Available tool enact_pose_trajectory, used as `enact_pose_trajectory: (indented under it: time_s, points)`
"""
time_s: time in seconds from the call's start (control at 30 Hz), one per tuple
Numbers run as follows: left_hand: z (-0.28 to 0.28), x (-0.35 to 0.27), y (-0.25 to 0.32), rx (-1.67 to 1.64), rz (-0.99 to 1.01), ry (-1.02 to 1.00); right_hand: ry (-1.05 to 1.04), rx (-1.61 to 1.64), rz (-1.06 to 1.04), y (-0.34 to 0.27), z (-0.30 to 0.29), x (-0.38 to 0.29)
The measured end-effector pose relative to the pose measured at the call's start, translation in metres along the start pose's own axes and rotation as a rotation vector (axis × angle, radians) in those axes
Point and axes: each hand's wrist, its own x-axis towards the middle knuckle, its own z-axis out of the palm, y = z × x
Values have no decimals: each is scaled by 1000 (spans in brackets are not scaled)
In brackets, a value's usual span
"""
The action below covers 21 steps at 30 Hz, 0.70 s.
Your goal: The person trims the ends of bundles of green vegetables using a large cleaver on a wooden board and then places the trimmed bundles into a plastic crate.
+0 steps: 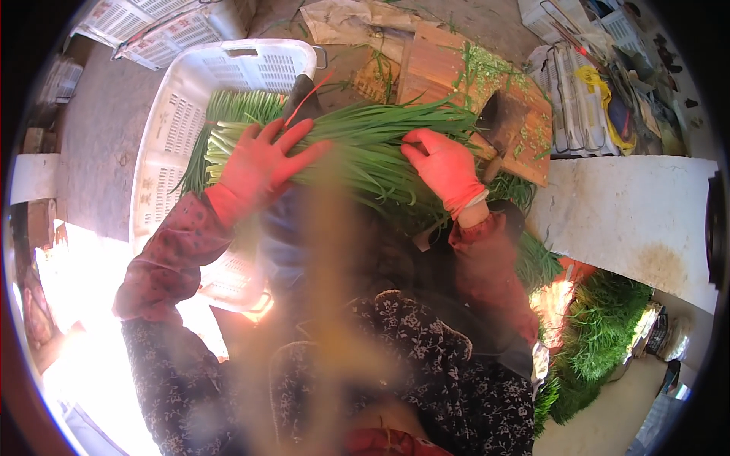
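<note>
A bundle of long green leafy stalks, likely garlic chives [365, 128], lies across my lap, pale cut ends to the left and leaf tips to the right. My left hand [265, 162], in a red rubber glove, rests on the pale end with fingers spread. My right hand [442, 165], gloved alike, touches the leaves near the tips with fingers curled; whether it grips any is unclear. A thin red tie [308, 100] sticks up beside my left fingers. More bundled stalks [245, 102] lie in the white plastic crate [157, 131] at the left. A blurred smear covers the centre.
A wooden board [430, 62] strewn with green trimmings stands beyond my right hand, a dark block on it. At right are a white slab [627, 211], a big heap of green stalks [604, 325] and a white crate with wire handles [570, 108]. More crates [165, 34] stand upper left.
</note>
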Motion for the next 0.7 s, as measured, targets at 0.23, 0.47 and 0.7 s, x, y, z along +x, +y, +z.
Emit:
enact_pose_trajectory:
  time_s: [0.23,0.47,0.7]
  points:
    - [-1,0,0,-17,0,17,121,142,83,3,-1,3]
    - [2,-2,-1,-2,6,31,-100,160,276,-4,-10,7]
    - [0,1,0,-2,12,40,119,-210,26,-6,4,-3]
